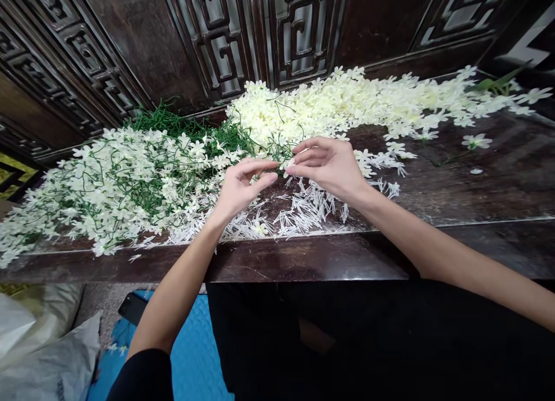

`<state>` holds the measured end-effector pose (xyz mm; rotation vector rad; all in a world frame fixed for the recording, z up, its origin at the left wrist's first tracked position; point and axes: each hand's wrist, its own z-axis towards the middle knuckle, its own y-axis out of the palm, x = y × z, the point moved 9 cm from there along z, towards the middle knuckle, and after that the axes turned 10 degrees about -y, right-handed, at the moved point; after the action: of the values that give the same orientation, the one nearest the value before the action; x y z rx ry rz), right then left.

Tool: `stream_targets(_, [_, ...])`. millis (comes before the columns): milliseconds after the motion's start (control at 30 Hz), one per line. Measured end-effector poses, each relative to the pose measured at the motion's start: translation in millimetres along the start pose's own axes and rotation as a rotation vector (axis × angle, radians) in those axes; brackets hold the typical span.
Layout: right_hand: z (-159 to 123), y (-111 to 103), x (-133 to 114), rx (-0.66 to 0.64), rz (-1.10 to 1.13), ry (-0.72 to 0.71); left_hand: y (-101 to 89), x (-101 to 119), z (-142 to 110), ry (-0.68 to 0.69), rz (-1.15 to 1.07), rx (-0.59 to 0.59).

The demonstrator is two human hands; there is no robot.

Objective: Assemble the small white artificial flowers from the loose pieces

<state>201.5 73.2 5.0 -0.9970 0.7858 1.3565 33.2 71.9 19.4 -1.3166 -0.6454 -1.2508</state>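
My left hand (243, 186) and my right hand (330, 165) meet fingertip to fingertip over the middle of the wooden bench. Between the thumb and fingers of my right hand is a small white artificial flower (289, 163). The thumb and forefinger of my left hand come together just left of it; what they hold is too small to make out. Below both hands lie loose white plastic stamen pieces (310, 207). Left of my left hand spreads a heap of white flowers on green stems (125, 175). Behind my hands is a pile of pale yellow-white blossoms (321, 109).
Bare green stems (167, 121) lie at the back against a carved wooden lattice (299, 31). A single flower (476, 141) rests on the bench top (485, 187) at right. Below are a phone (132, 308), a blue mat (197, 343) and white sacks (52, 349).
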Motion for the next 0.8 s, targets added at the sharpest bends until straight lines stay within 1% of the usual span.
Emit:
stream_targets(133, [-3,14,-1,-0.122,0.099,0.024,7.1,0,-1,0.023,-0.02,-0.058])
stream_targets(233, [-6,23,0,-0.197,0.145,0.045,9.4,1,-1,0.019,-0.028,-0.077])
stream_targets(333, [-5,23,-3,-0.203,0.165,0.014,7.9,2,-2,0.013,-0.003,-0.053])
stream_targets(433, [-3,20,-6,-0.18,0.137,-0.027,2.2,4,-2,0.002,0.0,0.008])
stream_targets(500, [-2,17,-5,-0.168,0.014,-0.055,-4.4,4,-1,-0.012,-0.011,0.071])
stream_targets(567, [-1,15,0,-0.185,-0.189,-0.089,-12.3,0,0,-0.034,-0.057,0.134])
stream_targets(633, [-2,18,9,-0.264,-0.382,-0.119,-19.4,-6,3,-0.066,-0.167,0.175])
stream_targets(700, [-6,27,16,-0.385,-0.534,-0.185,-24.8,-15,5,-0.11,-0.309,0.199])
stream_targets(800, [-9,37,21,-0.512,-0.708,-0.263,-26.3,-27,7,-0.201,-0.465,0.196])
